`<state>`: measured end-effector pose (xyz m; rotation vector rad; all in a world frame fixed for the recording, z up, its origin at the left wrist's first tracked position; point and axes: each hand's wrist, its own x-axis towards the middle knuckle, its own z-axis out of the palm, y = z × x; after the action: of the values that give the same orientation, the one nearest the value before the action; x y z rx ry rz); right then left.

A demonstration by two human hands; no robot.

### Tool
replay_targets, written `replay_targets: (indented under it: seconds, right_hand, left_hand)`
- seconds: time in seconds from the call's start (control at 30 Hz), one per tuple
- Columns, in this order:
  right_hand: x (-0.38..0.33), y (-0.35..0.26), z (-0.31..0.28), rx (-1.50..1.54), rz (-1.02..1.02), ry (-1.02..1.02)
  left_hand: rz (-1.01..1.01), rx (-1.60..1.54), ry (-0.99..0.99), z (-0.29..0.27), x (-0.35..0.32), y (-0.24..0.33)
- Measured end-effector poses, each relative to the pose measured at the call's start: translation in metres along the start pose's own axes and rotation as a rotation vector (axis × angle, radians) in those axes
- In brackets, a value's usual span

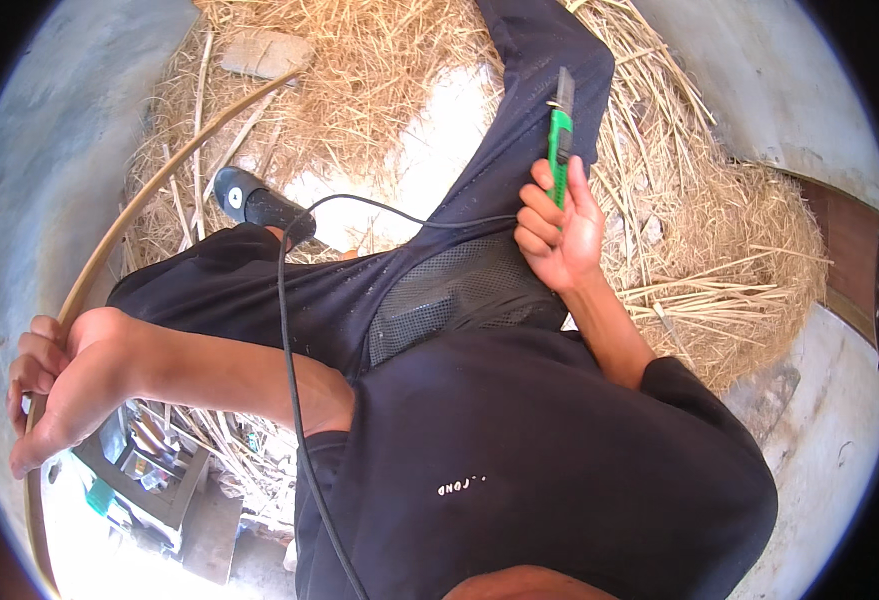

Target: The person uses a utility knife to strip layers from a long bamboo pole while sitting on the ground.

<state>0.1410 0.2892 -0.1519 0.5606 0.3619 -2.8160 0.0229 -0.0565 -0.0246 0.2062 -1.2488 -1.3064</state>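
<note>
My left hand [54, 385] is closed around a long, curved strip of bamboo or cane [107, 245]. The strip bends up from the lower left edge, through my fingers, and its far end reaches over the straw. In my right hand [564, 230] I grip a green utility knife [559, 138], with its blade out and pointing away from me. The knife is over my right trouser leg, well apart from the strip. My right fingers curl around the lower part of the handle and partly hide it.
Straw-like shavings [359, 90] and thin split strips [709, 295] cover much of the floor. A flat block [267, 53] lies at the far left. A black cable [284, 330] hangs across my lap and left forearm. Grey walls [779, 80] curve along both sides.
</note>
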Motion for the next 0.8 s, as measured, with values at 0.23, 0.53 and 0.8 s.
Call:
replay_targets:
  seconds: [0.23,0.53,0.8]
  right_hand:
    - [0.049,0.024,0.033,0.047,0.138,-0.306]
    - [0.171,0.078,0.136,-0.735,0.034,-0.485]
    - [0.202,0.126,0.058,-2.003,-0.186,-0.195]
  left_hand:
    - [0.002,-0.079,-0.071,0.012,0.000,0.000]
    - [-0.053,-0.117,-0.028,0.016,-0.008,0.007]
    - [-0.076,-0.065,0.093,0.016,-0.007,0.005]
